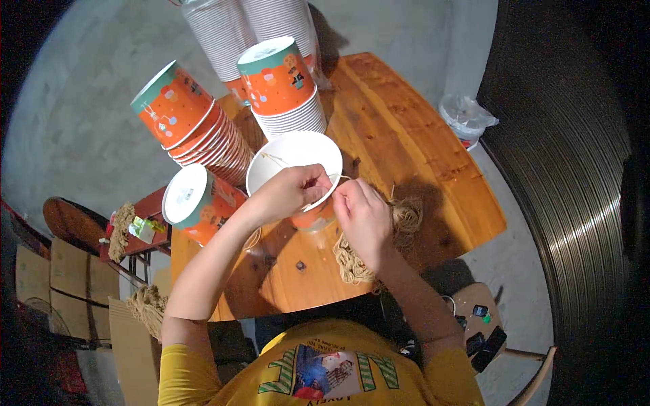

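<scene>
A paper bucket with a white inside and an orange outer wall stands upright on the wooden table, its mouth toward me. My left hand reaches over the mouth, its fingers closed at the right side of the rim on a thin cord. At the outside of that rim, my right hand pinches the same pale cord, which shows as a short loop between the hands. Another short piece of cord lies against the bucket's inner wall. Bundles of tan cord lie beside and under my right hand.
An upside-down stack of orange and green buckets stands behind, with a leaning stack and a tipped bucket to the left. Bagged white stacks are at the back. The wooden table ends at the right; a chair stands below.
</scene>
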Available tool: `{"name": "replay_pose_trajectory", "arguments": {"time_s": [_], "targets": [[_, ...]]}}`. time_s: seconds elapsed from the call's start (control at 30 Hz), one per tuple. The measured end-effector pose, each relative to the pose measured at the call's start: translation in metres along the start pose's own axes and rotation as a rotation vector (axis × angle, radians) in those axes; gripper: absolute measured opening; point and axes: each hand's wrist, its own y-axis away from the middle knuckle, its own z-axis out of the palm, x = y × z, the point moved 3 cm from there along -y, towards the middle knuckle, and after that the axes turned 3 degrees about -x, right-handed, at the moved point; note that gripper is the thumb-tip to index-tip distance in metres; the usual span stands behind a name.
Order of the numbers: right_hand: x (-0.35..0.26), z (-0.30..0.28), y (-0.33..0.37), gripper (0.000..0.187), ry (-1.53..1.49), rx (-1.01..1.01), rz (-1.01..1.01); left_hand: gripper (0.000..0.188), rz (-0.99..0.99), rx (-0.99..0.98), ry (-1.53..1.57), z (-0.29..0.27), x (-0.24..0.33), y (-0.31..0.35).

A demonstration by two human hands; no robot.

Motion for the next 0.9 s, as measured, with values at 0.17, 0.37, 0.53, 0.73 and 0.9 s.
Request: {"name": "replay_pose_trajectory", "arguments": {"time_s": [0.17, 0.37, 0.53, 0.73, 0.9], "targets": [[0.000, -0.005, -0.003, 0.010, -0.015, -0.041, -0.010, 0.010, -0.002, 0.039, -0.061, 0.002, -0.001, -0.003], [0.008, -0.022, -0.013, 0.011, -0.292, -0.215, 0.193, 0.012, -0.099, 0.146, -0.064, -0.014, -0.001, 0.007], [0.009, -0.014, -0.029, 0.014, -0.372, -0.267, 0.190, 0.012, -0.126, 0.123, 0.255, -0.018, 0.001, 0.007], [0.017, -0.003, -0.038, 0.013, -0.377, -0.416, 0.212, 0.011, -0.038, 0.161, 0.372, -0.011, 0.001, 0.000], [0.024, 0.011, -0.031, 0.012, -0.764, -0.429, 0.425, 0.032, -0.089, 0.142, 0.576, -0.003, -0.010, -0.001]]}}
